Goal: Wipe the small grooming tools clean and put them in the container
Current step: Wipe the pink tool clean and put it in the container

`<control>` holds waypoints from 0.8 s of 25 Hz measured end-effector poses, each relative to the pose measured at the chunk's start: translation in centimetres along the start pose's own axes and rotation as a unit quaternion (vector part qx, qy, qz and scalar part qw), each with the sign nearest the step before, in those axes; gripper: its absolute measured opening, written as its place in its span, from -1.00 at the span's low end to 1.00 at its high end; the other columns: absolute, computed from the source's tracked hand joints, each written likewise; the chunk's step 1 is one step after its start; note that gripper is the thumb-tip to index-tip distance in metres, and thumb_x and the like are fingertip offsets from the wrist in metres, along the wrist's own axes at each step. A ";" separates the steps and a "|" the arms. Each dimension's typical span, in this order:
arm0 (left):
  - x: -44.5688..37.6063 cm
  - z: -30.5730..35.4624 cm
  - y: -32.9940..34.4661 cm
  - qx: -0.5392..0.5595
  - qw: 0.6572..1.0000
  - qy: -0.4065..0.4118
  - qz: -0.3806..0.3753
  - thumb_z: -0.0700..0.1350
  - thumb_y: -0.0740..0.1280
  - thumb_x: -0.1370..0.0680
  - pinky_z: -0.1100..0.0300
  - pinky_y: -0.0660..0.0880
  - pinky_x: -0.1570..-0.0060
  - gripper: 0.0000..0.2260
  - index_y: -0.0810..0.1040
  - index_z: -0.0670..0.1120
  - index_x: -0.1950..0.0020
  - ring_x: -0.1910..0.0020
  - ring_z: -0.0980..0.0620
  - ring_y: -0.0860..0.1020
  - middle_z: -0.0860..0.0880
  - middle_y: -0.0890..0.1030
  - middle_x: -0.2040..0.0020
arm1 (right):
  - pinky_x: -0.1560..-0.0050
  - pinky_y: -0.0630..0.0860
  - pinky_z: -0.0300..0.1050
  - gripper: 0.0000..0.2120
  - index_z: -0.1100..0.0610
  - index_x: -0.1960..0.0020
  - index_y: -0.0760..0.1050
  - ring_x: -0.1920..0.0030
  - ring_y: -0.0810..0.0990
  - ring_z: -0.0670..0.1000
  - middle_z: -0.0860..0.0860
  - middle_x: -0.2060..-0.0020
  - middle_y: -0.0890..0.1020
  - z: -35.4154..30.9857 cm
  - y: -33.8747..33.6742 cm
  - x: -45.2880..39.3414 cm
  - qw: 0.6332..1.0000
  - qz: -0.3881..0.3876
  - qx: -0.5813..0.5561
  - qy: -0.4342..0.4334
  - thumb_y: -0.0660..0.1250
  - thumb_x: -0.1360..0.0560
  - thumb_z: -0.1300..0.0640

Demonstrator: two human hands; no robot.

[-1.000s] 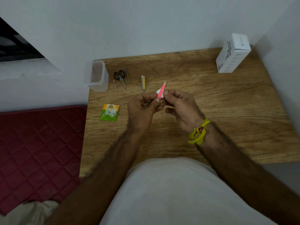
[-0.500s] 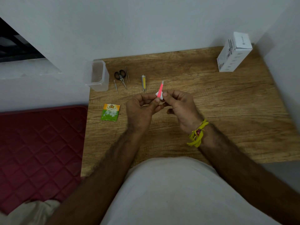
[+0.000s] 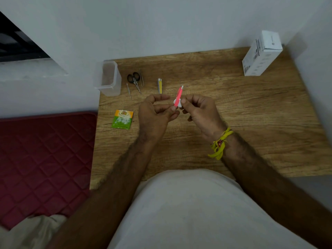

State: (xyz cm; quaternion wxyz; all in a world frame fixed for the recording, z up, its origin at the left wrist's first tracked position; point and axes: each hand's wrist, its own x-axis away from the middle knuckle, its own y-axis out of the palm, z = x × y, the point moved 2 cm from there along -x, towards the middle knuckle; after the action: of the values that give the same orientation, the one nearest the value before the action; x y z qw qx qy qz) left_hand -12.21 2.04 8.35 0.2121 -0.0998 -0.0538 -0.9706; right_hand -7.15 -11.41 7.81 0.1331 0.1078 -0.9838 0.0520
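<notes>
My left hand (image 3: 154,114) pinches the lower end of a pink tweezer-like tool (image 3: 179,95), which points up and away over the wooden table (image 3: 233,105). My right hand (image 3: 199,110) pinches a small white wipe (image 3: 177,103) wrapped round the tool's lower part. On the table behind lie a yellow nail clipper (image 3: 159,85), small black-handled scissors (image 3: 134,80), a thin metal tweezer (image 3: 142,80) and a thin metal pick (image 3: 128,90). A clear plastic container (image 3: 109,78) stands open at the table's back left corner.
A green and orange wipe sachet (image 3: 122,119) lies left of my left hand. A white carton (image 3: 260,54) stands at the back right by the wall. A red quilted mat (image 3: 45,159) lies beside the table's left edge.
Both hands stay together on the pink tool. The wipe has slid a little along it and the tool has tilted slightly more upright.
</notes>
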 end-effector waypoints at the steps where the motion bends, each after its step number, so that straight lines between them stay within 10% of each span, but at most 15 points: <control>1: 0.0 0.2 0.0 -0.004 1.000 0.003 -0.003 -0.40 0.44 -0.50 0.09 0.67 0.14 -0.71 0.52 -0.26 -0.19 0.16 -0.15 0.72 -0.23 0.72 0.15 | 0.28 0.47 -0.27 -0.84 0.22 -0.02 0.68 0.21 0.57 -0.15 0.06 0.14 0.69 0.0 0.0 0.0 1.000 -0.002 -0.003 0.007 0.34 -0.62 0.18; 20: 0.2 -1.0 0.7 -0.146 0.986 0.067 -0.033 -0.36 0.37 -0.55 0.12 0.63 0.35 -0.67 0.52 -0.08 -0.26 0.17 -0.02 0.71 -0.05 0.73 0.04 | 0.28 0.57 -0.21 -0.89 0.24 0.15 0.64 0.32 0.62 -0.05 0.10 0.31 0.67 0.3 0.2 0.5 0.992 0.072 -0.097 0.040 0.41 -0.56 0.30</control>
State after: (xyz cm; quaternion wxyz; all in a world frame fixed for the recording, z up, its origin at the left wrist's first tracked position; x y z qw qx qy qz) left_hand -12.21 1.17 7.45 0.1665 -0.0625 0.0998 -0.9790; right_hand -7.79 -11.34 7.64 0.1783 0.0208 -0.9833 -0.0301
